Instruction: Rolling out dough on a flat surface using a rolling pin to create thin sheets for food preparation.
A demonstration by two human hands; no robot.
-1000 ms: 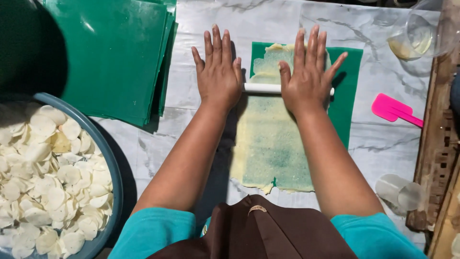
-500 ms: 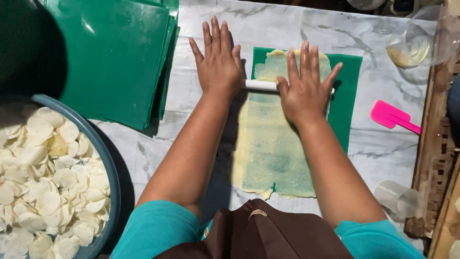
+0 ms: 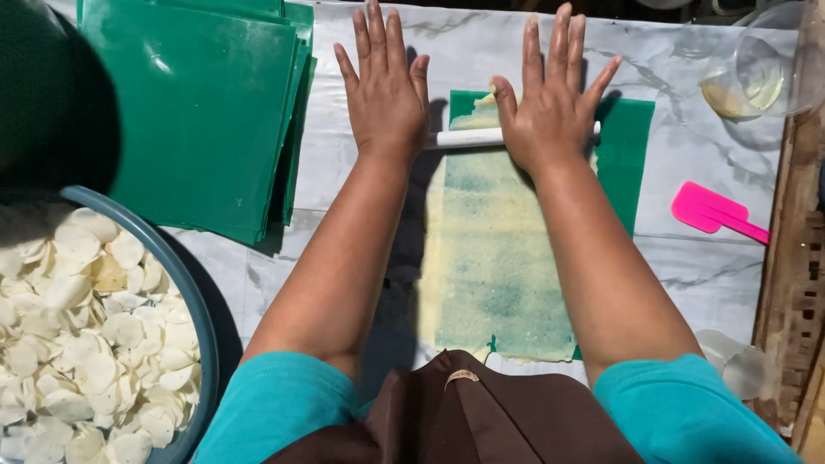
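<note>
A thin sheet of pale yellow dough lies stretched along a green plastic sheet on the marble-patterned table. A slim white rolling pin lies across the far end of the dough. My left hand and my right hand press flat on the pin, palms down, fingers spread and pointing away from me. Only the pin's middle and a bit of its right end show between and beside the hands.
A stack of green plastic sheets lies at the far left. A blue basin full of several pale round slices sits near left. A pink spatula, a clear bowl of yellowish liquid and a small clear cup lie right, by a wooden edge.
Both hands have pushed the rolling pin a little farther away along the dough, toward its far end.
</note>
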